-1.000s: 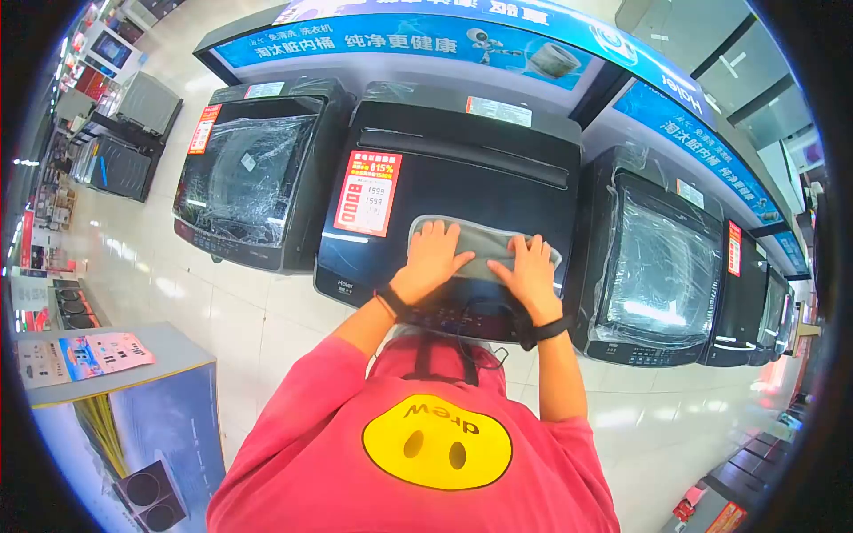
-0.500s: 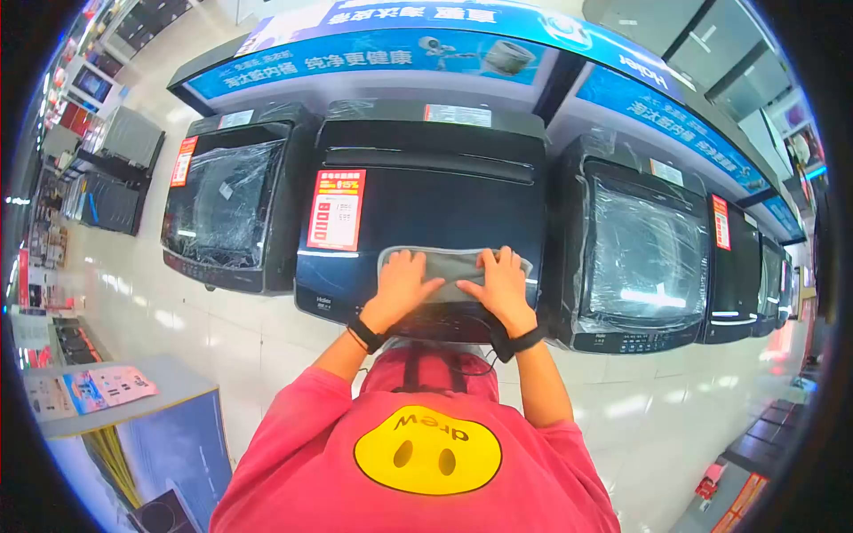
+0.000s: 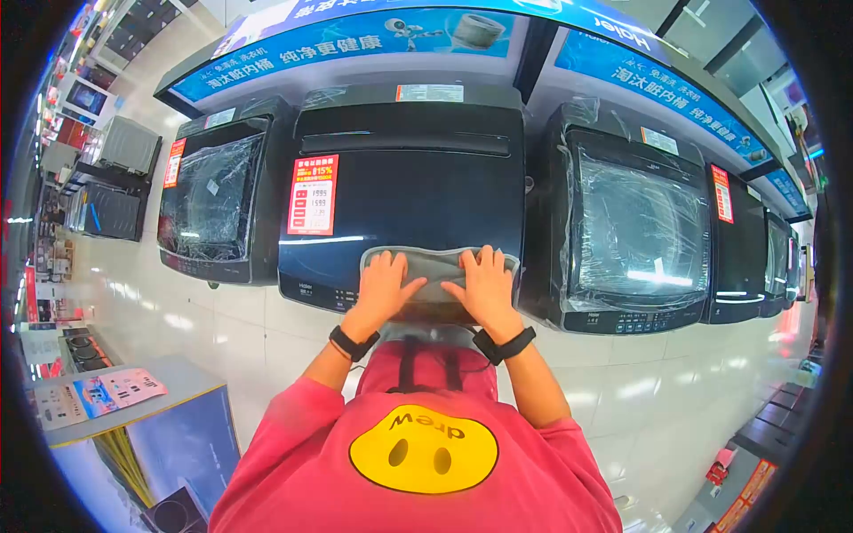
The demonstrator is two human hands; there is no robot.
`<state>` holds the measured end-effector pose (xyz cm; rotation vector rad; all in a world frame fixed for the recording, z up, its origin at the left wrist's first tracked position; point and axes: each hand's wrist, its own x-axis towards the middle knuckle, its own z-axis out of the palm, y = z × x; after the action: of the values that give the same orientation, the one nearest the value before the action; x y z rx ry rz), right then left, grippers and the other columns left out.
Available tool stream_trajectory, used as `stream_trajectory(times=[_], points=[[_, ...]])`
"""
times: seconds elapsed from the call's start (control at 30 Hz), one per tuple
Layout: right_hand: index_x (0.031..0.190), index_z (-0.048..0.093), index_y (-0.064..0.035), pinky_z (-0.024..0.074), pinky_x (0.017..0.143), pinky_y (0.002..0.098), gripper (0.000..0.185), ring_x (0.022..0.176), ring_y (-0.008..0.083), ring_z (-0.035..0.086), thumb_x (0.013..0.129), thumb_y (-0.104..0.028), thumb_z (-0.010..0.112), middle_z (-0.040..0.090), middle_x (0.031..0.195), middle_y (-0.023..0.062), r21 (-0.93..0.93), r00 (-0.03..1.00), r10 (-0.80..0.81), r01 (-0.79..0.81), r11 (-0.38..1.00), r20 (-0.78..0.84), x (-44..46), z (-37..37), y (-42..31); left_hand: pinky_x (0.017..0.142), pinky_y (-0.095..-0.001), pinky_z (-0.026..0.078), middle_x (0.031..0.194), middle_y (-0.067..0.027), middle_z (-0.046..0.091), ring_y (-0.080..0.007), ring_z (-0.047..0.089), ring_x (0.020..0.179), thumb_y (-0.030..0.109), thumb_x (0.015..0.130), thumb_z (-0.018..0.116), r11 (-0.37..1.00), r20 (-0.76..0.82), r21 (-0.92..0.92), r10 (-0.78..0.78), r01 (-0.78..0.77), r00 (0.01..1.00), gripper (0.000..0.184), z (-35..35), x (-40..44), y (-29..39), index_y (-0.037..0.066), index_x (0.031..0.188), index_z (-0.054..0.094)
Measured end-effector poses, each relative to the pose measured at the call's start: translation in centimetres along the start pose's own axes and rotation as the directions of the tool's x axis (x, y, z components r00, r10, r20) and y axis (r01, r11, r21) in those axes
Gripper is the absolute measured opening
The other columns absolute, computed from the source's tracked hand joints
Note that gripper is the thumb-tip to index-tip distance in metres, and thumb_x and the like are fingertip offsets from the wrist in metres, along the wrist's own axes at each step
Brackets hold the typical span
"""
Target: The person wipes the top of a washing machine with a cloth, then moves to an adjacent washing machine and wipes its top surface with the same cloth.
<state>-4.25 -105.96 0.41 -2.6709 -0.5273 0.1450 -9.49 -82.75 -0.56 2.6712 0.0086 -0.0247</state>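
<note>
A grey cloth (image 3: 427,266) lies across the front right part of the dark, glossy lid of a top-loading washing machine (image 3: 404,200). My left hand (image 3: 384,289) rests on the cloth's left part, fingers stretched forward and thumb pointing inward. On its right part, my right hand (image 3: 485,286) lies with fingers extended and thumb turned toward the other hand. Both palms face down, and a bare gap of cloth shows between the thumbs. The cloth's near edge reaches the machine's front edge. A red and white price label (image 3: 314,195) sits on the lid's left side.
Film-wrapped washing machines stand close on the left (image 3: 213,191) and right (image 3: 635,222). Behind them runs a blue display sign (image 3: 355,44). At lower left is a counter (image 3: 191,391) bearing leaflets (image 3: 111,391). Pale tiled floor (image 3: 240,329) surrounds the row.
The view has shifted, so the machines sit slightly further left. Both hands stay on the cloth; the right fingers look straighter than before.
</note>
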Motion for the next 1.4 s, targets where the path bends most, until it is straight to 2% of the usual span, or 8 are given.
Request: stream_trajectory(times=[0.1,0.4,0.6,0.7,1.0,1.13,1.27,1.4], points=[[0.115,0.067,-0.0141,0.0483,0.084,0.0495,0.055,0.113,0.0346,0.06,0.079,-0.043,0.096,0.059,0.114,0.0099,0.024,0.999,0.013,-0.012,1.0,-0.04,-2.3,-0.6,0.7,0.078,-0.0515,0.051,0.098,-0.0143,0.06,-0.0377,0.062,0.095,0.046,0.092,0.087,0.999,-0.007,0.036,0.026,-0.025,1.0,0.046,0.9,-1.5,1.5,0.008,0.097,0.063],[0.116,0.066,-0.0136,0.0491,0.089,0.0501,0.056,0.111,0.0354,0.058,0.081,-0.045,0.095,0.057,0.115,0.011,0.027,0.994,0.041,-0.038,0.999,-0.099,-2.1,-0.5,3.1,0.08,-0.052,0.049,0.099,-0.0164,0.06,-0.0395,0.06,0.095,0.047,0.093,0.088,0.99,-0.076,0.037,0.136,-0.133,0.988,0.048,2.4,1.9,1.9,0.007,0.097,0.062],[0.115,0.065,-0.0148,0.0523,0.088,0.0513,0.056,0.114,0.0363,0.059,0.081,-0.048,0.095,0.057,0.116,0.0115,-0.006,0.982,-0.045,0.044,0.999,-0.181,4.8,-0.7,5.5,0.082,-0.0525,0.049,0.098,-0.0172,0.062,-0.0412,0.061,0.095,0.049,0.094,0.086,0.996,-0.082,-0.014,0.088,-0.089,0.993,0.049,2.0,7.8,1.2,0.006,0.094,0.063],[0.115,0.065,-0.0154,0.0534,0.087,0.0518,0.056,0.114,0.0354,0.06,0.081,-0.048,0.095,0.058,0.116,0.0105,-0.017,0.987,-0.06,0.058,0.998,-0.151,6.4,-1.1,5.9,0.084,-0.0528,0.05,0.097,-0.0175,0.062,-0.0412,0.062,0.096,0.05,0.095,0.085,0.997,-0.073,0.005,0.081,-0.081,0.994,0.05,1.7,8.8,1.2,0.005,0.095,0.063],[0.113,0.066,-0.0124,0.0506,0.086,0.0506,0.055,0.113,0.0348,0.059,0.08,-0.044,0.096,0.058,0.115,0.0103,-0.008,0.995,-0.051,0.05,0.999,-0.09,-0.2,-1.4,3.6,0.078,-0.0539,0.051,0.101,-0.0183,0.061,-0.042,0.064,0.092,0.048,0.097,0.083,0.992,-0.089,0.07,0.115,-0.109,0.989,0.047,2.3,1.6,2.3,0.005,0.104,0.063],[0.112,0.066,-0.0133,0.0499,0.087,0.0504,0.055,0.112,0.0346,0.058,0.079,-0.045,0.097,0.058,0.115,0.0103,0.009,0.997,-0.008,0.009,1.0,-0.074,-1.2,-1.0,3.1,0.085,-0.0518,0.051,0.111,-0.0177,0.062,-0.0388,0.062,0.108,0.048,0.095,0.082,0.998,0.03,0.058,0.035,-0.037,0.999,0.051,1.8,0.8,2.9,0.004,0.117,0.067],[0.112,0.066,-0.0144,0.0503,0.086,0.0499,0.057,0.112,0.0345,0.058,0.076,-0.047,0.098,0.057,0.114,0.0099,0.033,0.998,-0.015,0.017,0.999,-0.062,0.7,-0.8,4.1,0.083,-0.0533,0.049,0.103,-0.0173,0.059,-0.0404,0.061,0.097,0.045,0.094,0.086,0.996,-0.031,0.0,0.086,-0.086,0.996,0.046,1.7,2.3,2.2,0.006,0.1,0.063],[0.113,0.066,-0.0118,0.0518,0.088,0.0503,0.058,0.111,0.0365,0.059,0.079,-0.048,0.096,0.057,0.114,0.0123,0.016,0.997,-0.046,0.047,0.999,-0.057,4.2,-1.5,4.5,0.086,-0.0538,0.05,0.105,-0.0189,0.06,-0.0412,0.061,0.101,0.048,0.094,0.085,0.998,0.028,0.004,0.068,-0.068,0.997,0.048,1.3,5.6,1.3,0.005,0.101,0.064]])
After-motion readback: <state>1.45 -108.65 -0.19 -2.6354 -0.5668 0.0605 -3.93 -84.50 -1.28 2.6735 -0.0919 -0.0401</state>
